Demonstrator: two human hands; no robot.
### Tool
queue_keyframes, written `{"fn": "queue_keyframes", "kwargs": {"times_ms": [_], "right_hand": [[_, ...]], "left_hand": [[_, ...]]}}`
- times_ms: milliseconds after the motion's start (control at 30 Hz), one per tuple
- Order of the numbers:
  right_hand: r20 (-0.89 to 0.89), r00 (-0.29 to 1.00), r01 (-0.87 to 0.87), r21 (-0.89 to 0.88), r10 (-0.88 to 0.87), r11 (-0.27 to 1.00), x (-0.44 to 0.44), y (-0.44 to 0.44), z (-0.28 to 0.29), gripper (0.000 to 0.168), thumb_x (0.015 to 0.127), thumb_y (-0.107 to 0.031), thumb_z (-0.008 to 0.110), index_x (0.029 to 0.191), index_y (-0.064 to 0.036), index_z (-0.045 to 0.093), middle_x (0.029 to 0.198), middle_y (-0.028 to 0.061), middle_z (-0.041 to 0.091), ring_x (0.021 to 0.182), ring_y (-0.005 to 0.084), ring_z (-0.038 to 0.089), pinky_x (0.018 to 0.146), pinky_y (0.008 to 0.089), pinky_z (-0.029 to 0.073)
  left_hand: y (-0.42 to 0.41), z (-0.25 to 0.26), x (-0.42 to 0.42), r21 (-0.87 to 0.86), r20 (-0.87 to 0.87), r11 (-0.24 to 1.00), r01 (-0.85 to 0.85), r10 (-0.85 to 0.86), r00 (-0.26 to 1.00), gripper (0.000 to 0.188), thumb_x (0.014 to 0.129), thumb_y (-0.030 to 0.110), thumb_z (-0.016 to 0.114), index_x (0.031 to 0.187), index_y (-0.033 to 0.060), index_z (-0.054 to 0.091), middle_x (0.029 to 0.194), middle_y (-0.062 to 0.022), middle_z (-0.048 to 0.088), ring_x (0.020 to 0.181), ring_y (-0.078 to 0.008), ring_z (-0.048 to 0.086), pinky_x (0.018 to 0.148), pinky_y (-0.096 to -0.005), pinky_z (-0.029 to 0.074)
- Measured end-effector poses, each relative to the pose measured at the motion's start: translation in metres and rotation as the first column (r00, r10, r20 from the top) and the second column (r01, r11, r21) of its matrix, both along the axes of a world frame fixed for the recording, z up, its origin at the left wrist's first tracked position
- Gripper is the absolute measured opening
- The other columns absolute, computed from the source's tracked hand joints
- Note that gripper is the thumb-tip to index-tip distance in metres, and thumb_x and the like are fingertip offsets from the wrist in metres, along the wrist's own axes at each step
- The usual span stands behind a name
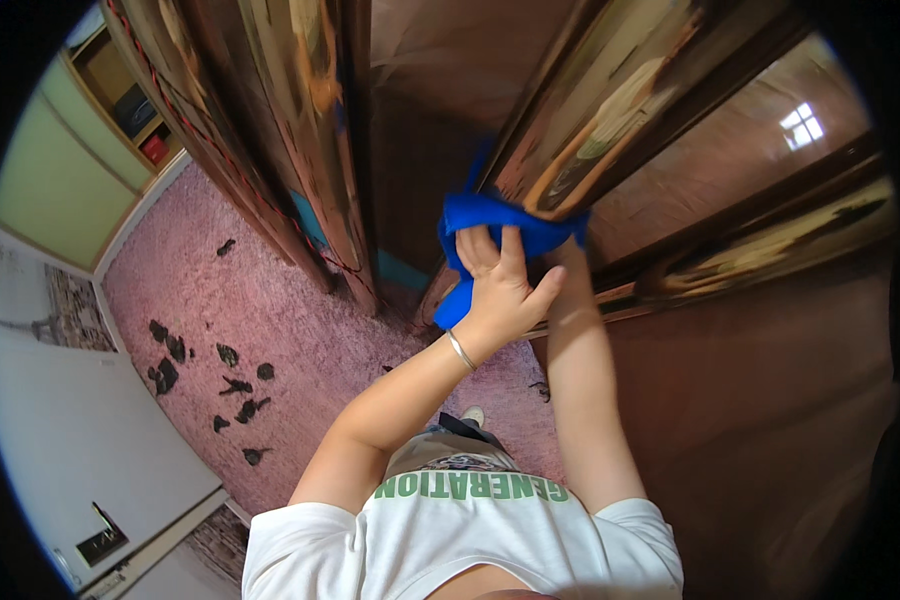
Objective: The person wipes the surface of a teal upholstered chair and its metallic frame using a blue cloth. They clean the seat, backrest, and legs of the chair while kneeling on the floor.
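Observation:
My left hand, with a silver bangle at the wrist, lies against a bright blue cloth. Its fingers are spread on the cloth and its thumb stands out to the right. The cloth is bunched around the lower part of a glossy brown upright with a streaked, wood-like pattern. My right forearm reaches up to the cloth's right side; the right hand itself is hidden by the cloth and the upright, so its hold does not show.
More streaked brown uprights stand at upper left, with a twisted red and black cord. Shiny brown panels fill the right side. Several dark scraps lie on the pink carpet. A white door is at lower left.

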State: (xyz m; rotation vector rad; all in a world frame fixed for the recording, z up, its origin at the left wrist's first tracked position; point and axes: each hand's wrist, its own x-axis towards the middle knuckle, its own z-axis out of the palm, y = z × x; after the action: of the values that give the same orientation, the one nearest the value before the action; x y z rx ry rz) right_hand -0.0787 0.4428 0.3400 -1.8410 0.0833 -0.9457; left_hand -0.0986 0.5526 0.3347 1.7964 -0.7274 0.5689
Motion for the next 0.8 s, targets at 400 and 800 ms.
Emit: {"fn": "queue_keyframes", "kwargs": {"times_ms": [400, 800], "right_hand": [[-0.437, 0.773, 0.220, 0.864, 0.460, 0.452, -0.035, -0.007, -0.211, 0.061, 0.101, -0.051, 0.032, 0.142, -0.005, 0.037, 0.142, 0.0068, 0.045, 0.127, 0.0202, 0.043, 0.110, 0.0348, 0.029], [-0.157, 0.988, -0.017, -0.067, 0.006, 0.998, -0.057, -0.003, -0.050, 0.045, 0.101, -0.020, 0.042, 0.139, 0.003, 0.037, 0.142, 0.0147, 0.042, 0.127, 0.0264, 0.042, 0.109, 0.0370, 0.029]], "left_hand": [[-0.010, -0.204, -0.030, 0.035, -0.776, 0.994, -0.103, 0.092, 0.624, 0.076, 0.097, 0.040, 0.040, 0.148, -0.0026, 0.005, 0.155, -0.0276, 0.002, 0.144, -0.0415, 0.004, 0.113, -0.0582, 0.007], [0.005, -0.004, 0.020, -0.382, -0.316, 0.918, -0.108, -0.020, 0.949, 0.056, 0.099, 0.036, 0.038, 0.134, -0.0067, 0.040, 0.135, -0.0294, 0.044, 0.127, -0.0425, 0.041, 0.109, -0.0484, 0.026]]}}
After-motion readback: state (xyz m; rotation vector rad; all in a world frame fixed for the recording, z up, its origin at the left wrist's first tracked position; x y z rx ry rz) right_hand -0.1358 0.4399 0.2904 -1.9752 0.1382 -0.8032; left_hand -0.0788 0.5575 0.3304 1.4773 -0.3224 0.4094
